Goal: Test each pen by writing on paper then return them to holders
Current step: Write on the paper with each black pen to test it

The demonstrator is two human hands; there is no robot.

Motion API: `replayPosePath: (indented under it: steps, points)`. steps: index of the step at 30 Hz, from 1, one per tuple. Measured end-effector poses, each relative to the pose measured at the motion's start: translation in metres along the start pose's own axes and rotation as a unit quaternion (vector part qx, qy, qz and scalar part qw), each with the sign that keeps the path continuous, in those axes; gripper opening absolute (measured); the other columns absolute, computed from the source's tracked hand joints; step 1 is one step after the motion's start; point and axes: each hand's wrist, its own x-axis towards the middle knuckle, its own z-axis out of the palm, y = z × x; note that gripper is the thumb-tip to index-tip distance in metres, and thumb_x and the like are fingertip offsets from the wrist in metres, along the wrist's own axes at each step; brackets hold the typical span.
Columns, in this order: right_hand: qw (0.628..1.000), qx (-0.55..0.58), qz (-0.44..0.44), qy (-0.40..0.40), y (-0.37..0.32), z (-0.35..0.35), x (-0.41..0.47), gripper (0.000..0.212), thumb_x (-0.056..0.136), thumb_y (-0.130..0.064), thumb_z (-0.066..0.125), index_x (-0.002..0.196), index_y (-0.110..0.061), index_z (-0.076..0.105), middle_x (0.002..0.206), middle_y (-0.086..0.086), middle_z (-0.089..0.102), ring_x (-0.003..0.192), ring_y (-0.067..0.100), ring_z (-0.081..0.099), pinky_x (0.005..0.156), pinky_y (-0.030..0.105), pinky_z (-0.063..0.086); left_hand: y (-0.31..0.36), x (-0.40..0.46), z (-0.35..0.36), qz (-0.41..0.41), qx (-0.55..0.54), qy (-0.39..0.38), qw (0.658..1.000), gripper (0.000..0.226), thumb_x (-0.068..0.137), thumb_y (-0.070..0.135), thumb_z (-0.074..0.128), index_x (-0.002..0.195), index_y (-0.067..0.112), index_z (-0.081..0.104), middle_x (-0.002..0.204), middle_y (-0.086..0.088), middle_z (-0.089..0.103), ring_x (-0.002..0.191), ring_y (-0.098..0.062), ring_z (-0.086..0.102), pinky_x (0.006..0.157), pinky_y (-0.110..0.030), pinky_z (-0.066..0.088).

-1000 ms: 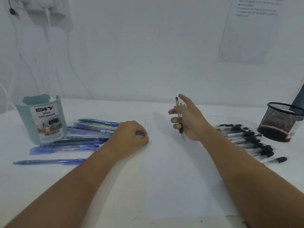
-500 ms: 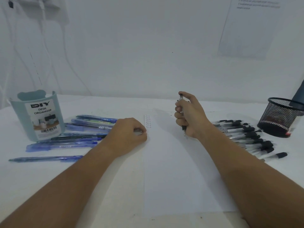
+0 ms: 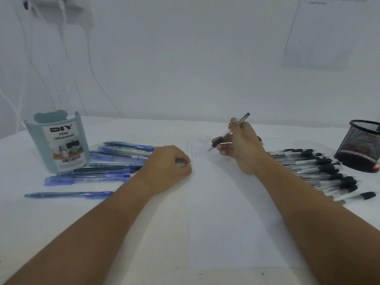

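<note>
White paper (image 3: pixel 232 212) lies flat on the table (image 3: pixel 144 254), a short column of "Test" marks (image 3: pixel 192 150) at its top left corner. The right hand (image 3: pixel 240 147) grips a black pen (image 3: pixel 228 133) in a writing hold, tip pointing down-left just above the sheet, beside the marks. The left hand (image 3: pixel 170 164) rests on the paper's left edge, fingers curled, holding nothing visible. Blue pens (image 3: pixel 115 159) lie left, beside the teal organizer (image 3: pixel 57 142). Black pens (image 3: pixel 320 167) lie right, near the mesh cup (image 3: pixel 362 145).
</note>
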Motion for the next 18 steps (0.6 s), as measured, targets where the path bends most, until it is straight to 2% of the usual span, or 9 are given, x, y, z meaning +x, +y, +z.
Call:
replayPosePath:
  steps: [2,4,6,8,11,18]
  points:
    - [0.999,0.035,0.002,-0.038,0.003,0.005,-0.002,0.018,0.102,-0.019,0.051,0.108,-0.013,0.035,0.078,0.019,0.067,0.056,0.025,0.061,0.055,0.032,0.056,0.0,0.001,0.0,0.0,0.002,-0.002,1.0,0.014,0.082,0.021,0.067,0.094,0.017,0.073,0.1,0.006,0.067,0.094,-0.006,0.059,0.085,-0.014,0.042]
    - [0.997,0.009,-0.009,-0.073,0.009,0.008,-0.003,0.035,0.093,0.0,0.061,0.113,-0.011,0.035,0.079,0.017,0.061,0.06,0.024,0.059,0.061,0.031,0.057,-0.001,0.001,0.0,0.0,0.003,-0.002,1.0,0.014,0.082,0.02,0.067,0.093,0.017,0.074,0.1,0.006,0.067,0.093,-0.006,0.059,0.083,-0.012,0.041]
    - [0.994,-0.049,-0.032,-0.091,0.01,0.014,-0.004,0.024,0.092,0.001,0.062,0.107,-0.006,0.044,0.077,0.014,0.059,0.06,0.022,0.058,0.06,0.03,0.052,-0.001,0.002,0.001,0.002,0.006,0.0,1.0,0.013,0.081,0.02,0.067,0.092,0.016,0.074,0.099,0.006,0.068,0.092,-0.006,0.06,0.08,-0.007,0.04]
    - [0.992,-0.07,-0.034,-0.103,0.012,0.019,-0.005,0.009,0.095,-0.004,0.06,0.093,-0.005,0.051,0.076,0.012,0.059,0.061,0.023,0.058,0.059,0.031,0.05,-0.001,0.002,0.001,0.002,0.005,0.0,1.0,0.014,0.081,0.02,0.067,0.093,0.016,0.074,0.1,0.005,0.068,0.093,-0.007,0.06,0.083,-0.011,0.042]
    - [0.99,-0.059,-0.027,-0.122,0.014,0.024,-0.007,0.015,0.091,0.003,0.062,0.094,-0.005,0.05,0.079,0.016,0.058,0.064,0.026,0.059,0.061,0.032,0.054,0.0,0.001,0.0,0.005,0.011,-0.005,1.0,0.016,0.081,0.022,0.067,0.095,0.016,0.074,0.101,0.005,0.068,0.095,-0.009,0.06,0.089,-0.019,0.043]
    - [0.985,-0.099,-0.059,-0.131,0.021,0.024,-0.008,0.026,0.087,0.008,0.064,0.095,-0.008,0.045,0.072,0.018,0.064,0.066,0.03,0.057,0.061,0.037,0.049,0.0,0.001,-0.001,-0.006,0.007,-0.005,1.0,0.016,0.08,0.024,0.068,0.094,0.018,0.074,0.103,0.006,0.068,0.097,-0.008,0.06,0.09,-0.021,0.044]
